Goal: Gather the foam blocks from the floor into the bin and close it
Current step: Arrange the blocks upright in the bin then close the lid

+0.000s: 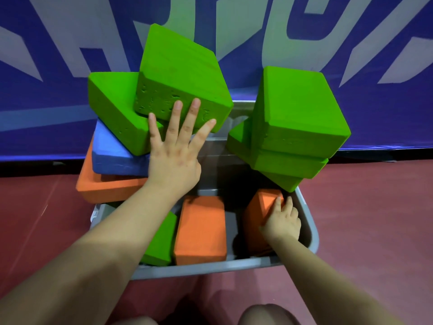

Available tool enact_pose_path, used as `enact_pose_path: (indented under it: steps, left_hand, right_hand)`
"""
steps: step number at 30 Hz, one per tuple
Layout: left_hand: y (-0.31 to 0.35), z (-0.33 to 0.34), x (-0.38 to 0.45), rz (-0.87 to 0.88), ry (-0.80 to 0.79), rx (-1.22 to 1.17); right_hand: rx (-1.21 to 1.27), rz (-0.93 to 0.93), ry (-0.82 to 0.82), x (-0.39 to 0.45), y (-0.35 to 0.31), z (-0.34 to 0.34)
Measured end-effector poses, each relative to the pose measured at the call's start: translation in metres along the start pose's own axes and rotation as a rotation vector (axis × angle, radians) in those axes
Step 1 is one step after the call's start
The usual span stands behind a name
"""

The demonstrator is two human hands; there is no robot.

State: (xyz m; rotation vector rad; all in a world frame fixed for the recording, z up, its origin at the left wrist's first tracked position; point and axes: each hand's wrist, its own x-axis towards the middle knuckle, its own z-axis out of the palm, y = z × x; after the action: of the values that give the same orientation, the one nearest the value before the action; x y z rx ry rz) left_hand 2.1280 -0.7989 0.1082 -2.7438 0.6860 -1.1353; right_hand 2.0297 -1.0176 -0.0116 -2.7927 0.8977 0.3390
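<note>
A grey bin (311, 233) stands on the red floor, overflowing with foam blocks. My left hand (174, 156) lies flat, fingers spread, against the pitted face of a tilted green block (180, 73) at the top of the left pile. Beneath it lie another green block (112, 106), a blue block (112, 156) and an orange block (105, 186). On the right, several green blocks (297, 118) are stacked over the rim. My right hand (282, 220) grips a small orange block (260, 207) down inside the bin. An orange block (200, 228) and a green block (161, 240) lie near the front wall.
A blue banner with large pale letters (375, 102) hangs right behind the bin. Red floor (375, 219) spreads on both sides. My knees (264, 315) are just below the bin's front wall. No lid is in view.
</note>
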Motion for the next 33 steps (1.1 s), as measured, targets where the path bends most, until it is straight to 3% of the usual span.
enact_pose_path:
  steps: [9, 13, 18, 22, 25, 28, 31, 33]
  left_hand:
    - [-0.004, -0.003, 0.000, 0.001, -0.017, -0.012]
    - [-0.004, -0.004, 0.000, 0.003, -0.004, -0.007]
    - [-0.006, -0.006, -0.001, 0.002, 0.010, -0.005]
    - [-0.015, -0.011, -0.004, 0.003, 0.013, -0.010]
    - [-0.027, -0.012, -0.008, -0.005, 0.048, -0.032]
    - [-0.040, -0.014, -0.011, -0.058, 0.144, -0.084]
    - [-0.052, -0.019, -0.012, -0.158, 0.259, -0.174]
    - [-0.062, -0.022, -0.012, -0.276, 0.222, -0.170]
  right_hand:
    - [0.044, 0.076, -0.118, -0.005, 0.004, 0.000]
    - [-0.035, -0.055, 0.059, -0.011, -0.003, -0.005]
    - [0.594, -0.592, 0.196, -0.032, -0.052, -0.025]
    - [0.956, -0.781, 0.269, -0.044, -0.115, -0.073]
    - [1.185, -0.764, 0.313, -0.040, -0.152, -0.112]
    - [1.314, -0.689, 0.214, -0.034, -0.173, -0.144]
    - [1.418, -0.639, 0.136, -0.033, -0.185, -0.152]
    - [1.457, -0.593, 0.115, -0.036, -0.190, -0.155]
